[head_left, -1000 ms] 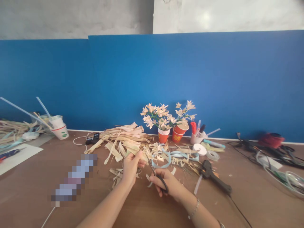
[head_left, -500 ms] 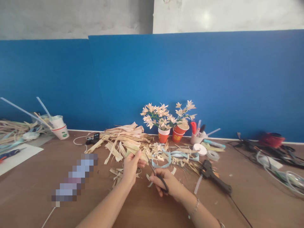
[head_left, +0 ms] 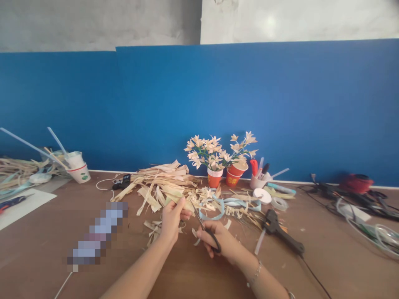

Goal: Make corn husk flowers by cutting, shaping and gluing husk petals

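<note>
My left hand [head_left: 171, 222] pinches a pale, slightly greenish strip of dried husk [head_left: 175, 196] between thumb and fingers. In my right hand [head_left: 222, 240] are black-handled scissors [head_left: 213, 240], fingers through the loops, blades pointing up and left toward the strip's right end. Whether the blades touch the strip, I cannot tell. Behind the hands lies a heap of dried husks [head_left: 168, 176], with small cut scraps [head_left: 153, 228] beside my left wrist. Pale husk flowers [head_left: 212, 147] on green stems stand in red paper cups [head_left: 214, 179] farther back.
A black glue gun [head_left: 285, 236] with its cord lies right of my right hand. Blue ribbon [head_left: 218, 214] curls beyond the scissors. Tangled cables [head_left: 346, 203] fill the far right. A white cup [head_left: 80, 173] with sticks stands back left, and a pixelated object [head_left: 99, 234] lies left of my arm.
</note>
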Demonstrator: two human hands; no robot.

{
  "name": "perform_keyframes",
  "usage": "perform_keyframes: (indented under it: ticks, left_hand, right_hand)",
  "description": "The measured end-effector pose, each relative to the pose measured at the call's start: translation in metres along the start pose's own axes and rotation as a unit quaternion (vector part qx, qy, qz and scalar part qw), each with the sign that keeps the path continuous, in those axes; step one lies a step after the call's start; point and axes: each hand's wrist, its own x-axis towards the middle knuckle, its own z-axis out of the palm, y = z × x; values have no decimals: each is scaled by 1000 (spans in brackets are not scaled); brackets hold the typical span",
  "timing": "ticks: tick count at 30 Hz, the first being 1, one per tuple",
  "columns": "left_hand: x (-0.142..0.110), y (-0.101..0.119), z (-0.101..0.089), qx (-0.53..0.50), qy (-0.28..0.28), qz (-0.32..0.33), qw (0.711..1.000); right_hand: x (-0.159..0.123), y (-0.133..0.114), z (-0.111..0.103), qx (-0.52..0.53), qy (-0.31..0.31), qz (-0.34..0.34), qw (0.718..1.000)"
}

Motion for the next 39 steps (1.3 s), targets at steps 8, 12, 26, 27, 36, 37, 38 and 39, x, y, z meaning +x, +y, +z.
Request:
perform_keyframes:
  ticks: [8, 12, 26, 27, 36, 37, 38, 39]
  left_hand:
    - [-3, 2, 2, -14, 6, -4, 1000]
    - [-6, 5, 3, -17, 7, -8, 1000]
    - [-3, 2, 3, -21, 8, -8, 1000]
    - [-3, 2, 2, -20, 8, -9, 1000]
    - [-4, 5, 2, -14, -4, -13, 1000]
    - [-4, 5, 1, -12, -6, -13, 1000]
    - [-3, 5, 1, -9, -8, -13, 1000]
    - [-3, 5, 1, -6, -7, -13, 1000]
  right_hand:
    - [1, 2, -1, -1, -3, 4, 1000]
    - [0, 1, -1, 2, 1, 10, 1000]
    - [1, -1, 1, -5, 5, -2, 1000]
    - [1, 0, 1, -6, 5, -2, 1000]
    - [0, -1, -3, -23, -12, -13, 1000]
    - [0, -2, -4, -23, -14, -14, 1000]
    - [0, -2, -4, -22, -17, -16, 999]
    - [-1, -3, -4, -21, -18, -17, 999]
